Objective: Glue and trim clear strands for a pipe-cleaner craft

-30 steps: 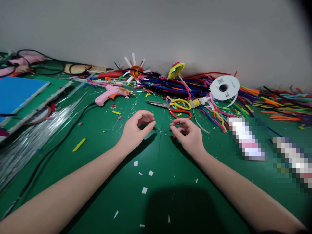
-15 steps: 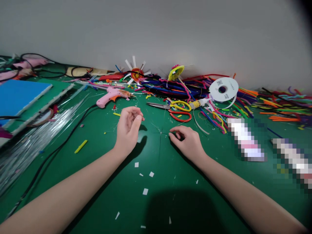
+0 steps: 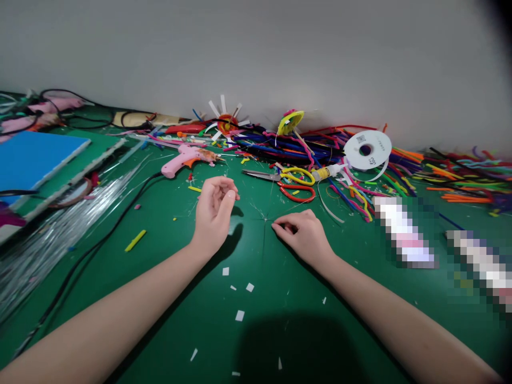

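Observation:
My right hand (image 3: 302, 232) rests low over the green table with thumb and forefinger pinched together. Its fingertips meet the edge of a thin star-like shape of fine dark strands (image 3: 265, 220); whatever is between them is too small to make out. My left hand (image 3: 216, 210) is raised to the left of the strands, palm turned inward. Its fingers are loosely curled, the thumb stands off them, and nothing shows in the grasp. Beyond the hands lie scissors (image 3: 296, 184) with one yellow and one red handle. A pink glue gun (image 3: 188, 159) lies behind my left hand.
White paper scraps (image 3: 239, 316) lie in front. A white ribbon spool (image 3: 356, 149), a small yellow-labelled bottle (image 3: 326, 172) and colourful pipe cleaners (image 3: 276, 144) crowd the back. A black cord (image 3: 92, 250), clear glue sticks (image 3: 88, 213) and a blue board (image 3: 36, 160) are at left.
My right hand has moved slightly left toward the fine strands, and its thumb and forefinger have closed together. My left hand keeps its curled pose; the whole view has shifted a little.

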A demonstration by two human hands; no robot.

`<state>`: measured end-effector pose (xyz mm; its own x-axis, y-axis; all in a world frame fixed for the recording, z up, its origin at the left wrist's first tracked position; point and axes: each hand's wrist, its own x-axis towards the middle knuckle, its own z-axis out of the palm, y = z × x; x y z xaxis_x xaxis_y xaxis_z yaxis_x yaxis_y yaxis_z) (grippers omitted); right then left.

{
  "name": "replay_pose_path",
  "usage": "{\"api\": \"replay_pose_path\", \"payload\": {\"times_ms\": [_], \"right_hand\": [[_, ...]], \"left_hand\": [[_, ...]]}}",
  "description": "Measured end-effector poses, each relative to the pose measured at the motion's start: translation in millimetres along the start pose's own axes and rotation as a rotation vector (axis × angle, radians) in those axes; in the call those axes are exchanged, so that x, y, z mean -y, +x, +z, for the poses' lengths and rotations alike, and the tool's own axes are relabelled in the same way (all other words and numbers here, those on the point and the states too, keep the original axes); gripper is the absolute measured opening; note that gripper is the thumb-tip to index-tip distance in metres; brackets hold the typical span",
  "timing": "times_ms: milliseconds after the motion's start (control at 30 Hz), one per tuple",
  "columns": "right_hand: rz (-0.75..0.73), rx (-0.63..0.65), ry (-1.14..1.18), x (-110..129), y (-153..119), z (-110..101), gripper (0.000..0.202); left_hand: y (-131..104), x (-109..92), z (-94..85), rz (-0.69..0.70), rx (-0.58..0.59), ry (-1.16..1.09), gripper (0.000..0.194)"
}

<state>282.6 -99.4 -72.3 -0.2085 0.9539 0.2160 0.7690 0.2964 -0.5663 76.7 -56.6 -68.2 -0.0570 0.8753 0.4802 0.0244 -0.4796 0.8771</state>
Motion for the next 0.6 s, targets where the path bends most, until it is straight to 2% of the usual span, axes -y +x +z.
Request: {"api": "replay_pose_path", "payload": {"times_ms": [600], "right_hand": [[0.049,0.068,-0.049,2.4,-1.0,-2.4,0.007]], "left_hand": [[0.2,0.0,0.2,-0.026,-0.005,-0.025,0.009]]}}
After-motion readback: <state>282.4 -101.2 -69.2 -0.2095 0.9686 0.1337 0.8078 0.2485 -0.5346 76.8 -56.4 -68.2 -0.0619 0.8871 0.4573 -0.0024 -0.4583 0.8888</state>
